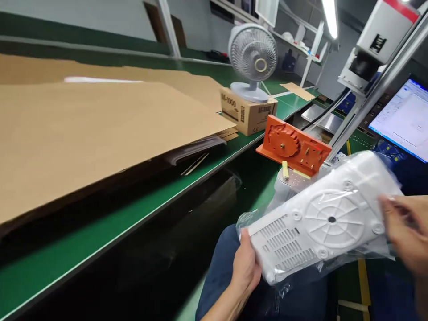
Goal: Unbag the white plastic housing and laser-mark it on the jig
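A: Main thing?
B: White plastic housing [321,223] in a clear bag [247,220], held over the lap, right near side. Vent slots at its near-left end, round ribbed disc in the middle.
A: Hands?
B: Left hand [245,265] closed on the slotted near-left corner, thumb on top through the bag. Right hand [406,229] at the far-right end, fingers curled on the bag edge; blurred, so how tight it grips I cannot tell.
A: Handling?
B: Looks stiff, hollow, probably light. Film is slick and loose, likely slides over the shell, so pinch the hard edges through the bag, both ends. Thin vent ribs may crack; keep pressure off them.
A: Around it?
B: Orange jig [294,149] just beyond, on the green bench [100,236]. Farther, a fan [253,60] on a small carton [248,113]. Cardboard sheets [83,129] cover the left. Monitor [404,118] far right, machine head [381,38] above it.
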Motion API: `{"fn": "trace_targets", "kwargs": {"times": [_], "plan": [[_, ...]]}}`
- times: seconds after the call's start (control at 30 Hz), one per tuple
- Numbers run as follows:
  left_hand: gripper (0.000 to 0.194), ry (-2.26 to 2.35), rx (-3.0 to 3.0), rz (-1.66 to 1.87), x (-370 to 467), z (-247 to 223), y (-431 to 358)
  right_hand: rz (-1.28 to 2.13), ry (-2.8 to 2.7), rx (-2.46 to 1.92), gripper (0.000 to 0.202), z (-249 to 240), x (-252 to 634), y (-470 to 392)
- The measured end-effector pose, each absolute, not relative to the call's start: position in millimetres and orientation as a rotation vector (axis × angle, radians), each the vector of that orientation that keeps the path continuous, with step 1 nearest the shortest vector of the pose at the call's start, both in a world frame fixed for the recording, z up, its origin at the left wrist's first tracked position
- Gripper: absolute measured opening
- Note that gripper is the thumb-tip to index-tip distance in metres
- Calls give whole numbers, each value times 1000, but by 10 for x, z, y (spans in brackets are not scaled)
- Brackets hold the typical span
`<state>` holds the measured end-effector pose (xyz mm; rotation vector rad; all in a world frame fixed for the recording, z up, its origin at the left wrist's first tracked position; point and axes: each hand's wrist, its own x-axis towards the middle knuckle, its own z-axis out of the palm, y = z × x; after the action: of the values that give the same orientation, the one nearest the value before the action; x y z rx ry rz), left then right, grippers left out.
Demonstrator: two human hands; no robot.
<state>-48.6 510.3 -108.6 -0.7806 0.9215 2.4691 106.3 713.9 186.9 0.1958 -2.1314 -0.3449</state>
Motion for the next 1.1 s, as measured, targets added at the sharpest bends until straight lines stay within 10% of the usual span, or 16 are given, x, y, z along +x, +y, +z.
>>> {"fn": "trace_targets", "kwargs": {"times": [0.4,0.7,1.1], "plan": [[66,780,-721,2468,-550,-1071,5055,175,-2021,338,27,1274,873,6988],[50,478,-534,2482,-561,-835,5395,1647,-1856,-296,108,-28,631,6978],[10,965,-484,2212,-321,-1787,5479,1258,-1857,-447,67,-236,995,7187]]}}
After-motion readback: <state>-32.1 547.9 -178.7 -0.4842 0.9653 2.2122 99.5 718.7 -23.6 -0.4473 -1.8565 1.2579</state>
